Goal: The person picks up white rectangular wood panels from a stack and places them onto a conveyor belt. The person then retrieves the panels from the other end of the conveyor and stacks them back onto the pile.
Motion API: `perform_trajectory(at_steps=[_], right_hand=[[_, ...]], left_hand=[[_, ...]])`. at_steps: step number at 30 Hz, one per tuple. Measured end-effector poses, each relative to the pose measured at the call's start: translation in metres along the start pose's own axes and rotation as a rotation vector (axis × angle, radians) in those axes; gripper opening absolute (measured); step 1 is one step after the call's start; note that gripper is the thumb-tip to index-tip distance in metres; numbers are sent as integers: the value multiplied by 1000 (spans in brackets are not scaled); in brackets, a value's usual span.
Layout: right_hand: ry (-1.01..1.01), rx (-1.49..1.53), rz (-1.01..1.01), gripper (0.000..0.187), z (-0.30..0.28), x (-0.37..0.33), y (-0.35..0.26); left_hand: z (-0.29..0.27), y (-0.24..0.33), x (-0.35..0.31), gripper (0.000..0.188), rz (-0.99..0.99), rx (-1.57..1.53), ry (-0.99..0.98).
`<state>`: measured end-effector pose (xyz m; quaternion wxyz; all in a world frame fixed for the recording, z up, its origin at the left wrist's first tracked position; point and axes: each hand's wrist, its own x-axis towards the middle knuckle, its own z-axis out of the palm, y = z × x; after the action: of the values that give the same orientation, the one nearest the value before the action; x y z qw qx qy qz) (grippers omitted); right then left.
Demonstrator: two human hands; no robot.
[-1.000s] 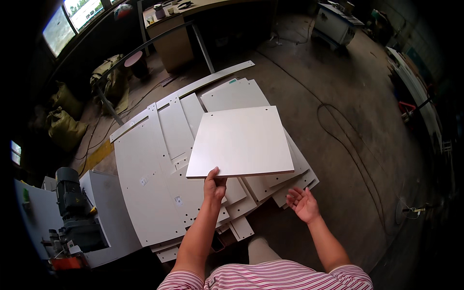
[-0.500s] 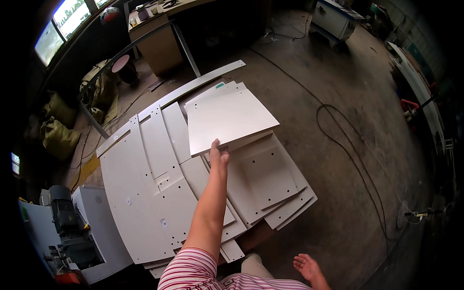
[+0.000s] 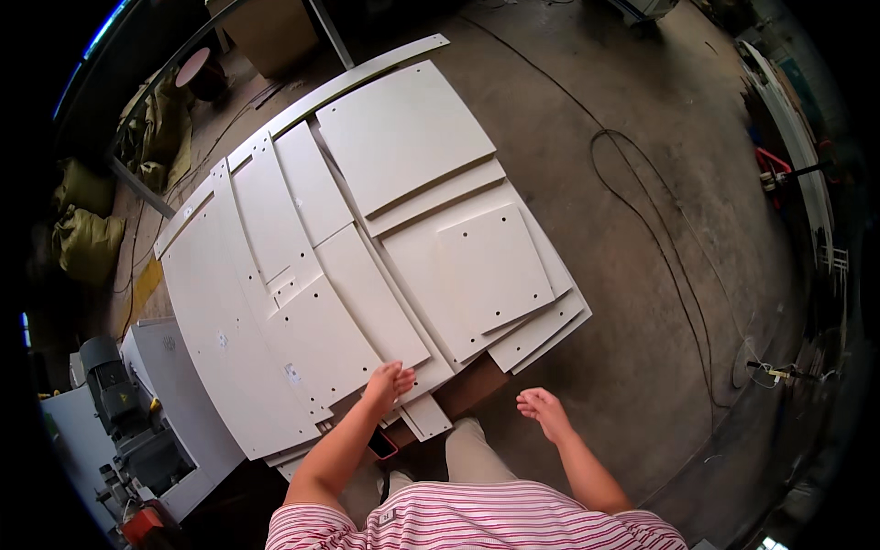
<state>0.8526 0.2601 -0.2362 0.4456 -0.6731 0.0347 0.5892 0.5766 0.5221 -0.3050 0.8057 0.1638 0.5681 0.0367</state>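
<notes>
The left hand (image 3: 390, 380), fingers loosely bent and grasping nothing, hung over the near edge of the stacked white boards (image 3: 367, 293) — whether it touched them could not be told. The right hand (image 3: 545, 410), half curled and empty, hovered beyond the stack's right side. A broad white panel (image 3: 403, 137) lay atop the far end — well apart from both hands.

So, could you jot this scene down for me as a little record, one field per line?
Left hand: empty, at the near edge of the panel pile; contact unclear
Right hand: empty, right of the pile
Pile: overlapping white panels, many with small dark holes
Left of pile: dark motor, greenish sacks
Right of pile: looped dark cable on the floor
</notes>
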Motion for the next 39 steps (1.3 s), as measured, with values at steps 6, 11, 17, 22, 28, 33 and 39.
perform_trajectory(at_steps=[6, 11, 17, 22, 28, 33, 39], right_hand=[[264, -1066, -695, 68, 64, 106, -30], [257, -1740, -451, 86, 127, 168, -68], [317, -1832, -455, 85, 121, 181, -71], [309, -1574, -623, 75, 132, 184, -63], [-98, -954, -584, 64, 274, 146, 4], [137, -1061, -643, 73, 306, 175, 71], [162, -964, -878, 44, 314, 119, 64]], left_hand=[[-81, -150, -144, 20, -352, 266, 148], [-101, -173, -183, 23, -201, 197, 160], [-134, -195, -180, 25, -21, 32, 305], [-135, -201, -185, 24, -10, -14, 263], [-149, -233, -207, 25, -22, -95, 246], [-212, -218, -264, 29, 171, -313, 308], [-378, -241, -417, 35, 905, -996, 672]])
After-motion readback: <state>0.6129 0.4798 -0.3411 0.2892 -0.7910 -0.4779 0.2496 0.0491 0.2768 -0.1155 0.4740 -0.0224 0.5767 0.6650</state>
